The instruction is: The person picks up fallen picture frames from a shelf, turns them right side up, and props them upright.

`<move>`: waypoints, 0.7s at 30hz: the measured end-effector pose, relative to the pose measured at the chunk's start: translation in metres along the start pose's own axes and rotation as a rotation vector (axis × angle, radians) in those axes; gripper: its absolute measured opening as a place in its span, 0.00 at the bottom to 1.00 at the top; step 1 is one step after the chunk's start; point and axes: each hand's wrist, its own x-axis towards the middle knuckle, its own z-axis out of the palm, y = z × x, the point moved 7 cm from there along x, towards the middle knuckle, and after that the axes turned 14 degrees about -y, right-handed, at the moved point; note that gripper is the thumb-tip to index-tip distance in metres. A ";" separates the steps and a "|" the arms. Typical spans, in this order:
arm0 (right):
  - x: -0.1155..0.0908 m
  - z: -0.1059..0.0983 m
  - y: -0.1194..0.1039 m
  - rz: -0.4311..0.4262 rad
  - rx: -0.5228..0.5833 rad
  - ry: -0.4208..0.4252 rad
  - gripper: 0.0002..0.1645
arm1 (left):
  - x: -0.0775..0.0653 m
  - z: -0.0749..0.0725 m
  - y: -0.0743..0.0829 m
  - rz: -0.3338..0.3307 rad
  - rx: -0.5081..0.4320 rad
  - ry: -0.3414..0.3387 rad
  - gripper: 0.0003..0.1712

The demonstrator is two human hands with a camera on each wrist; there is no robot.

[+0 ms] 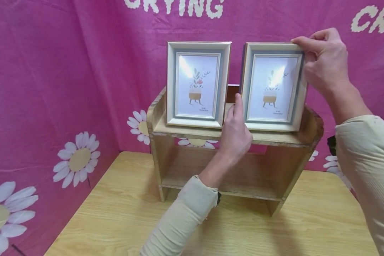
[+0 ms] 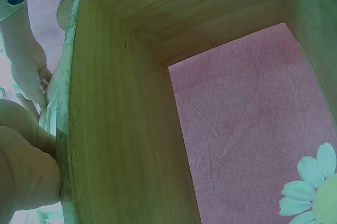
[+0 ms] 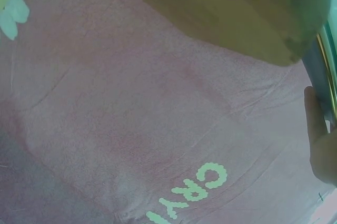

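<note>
Two picture frames with pale borders and blue-grey inner bands stand side by side on the top board of a small wooden shelf (image 1: pixel 179 170). Each shows a plant in a legged pot. My right hand (image 1: pixel 328 58) pinches the upper right corner of the right picture frame (image 1: pixel 272 126), thumb and fingers at its edge. Against that frame's lower left edge, my left hand (image 1: pixel 236 133) rests with a finger pointing straight up, in the gap beside the left picture frame (image 1: pixel 196 122). In the left wrist view the left hand (image 2: pixel 26 166) touches the shelf's front edge.
The shelf stands on a light wooden table (image 1: pixel 115 213), with a lower compartment below the top board. Behind and to the left hangs a magenta cloth (image 1: pixel 92 71) with white daisies and lettering. Glare covers part of both pictures.
</note>
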 end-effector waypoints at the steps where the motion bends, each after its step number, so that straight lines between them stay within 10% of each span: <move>1: 0.000 0.000 0.000 -0.003 -0.003 0.005 0.26 | 0.000 0.000 0.000 -0.002 0.000 -0.002 0.50; 21: 0.000 0.001 0.001 0.008 -0.005 -0.010 0.27 | 0.000 -0.001 0.000 -0.001 0.026 0.001 0.43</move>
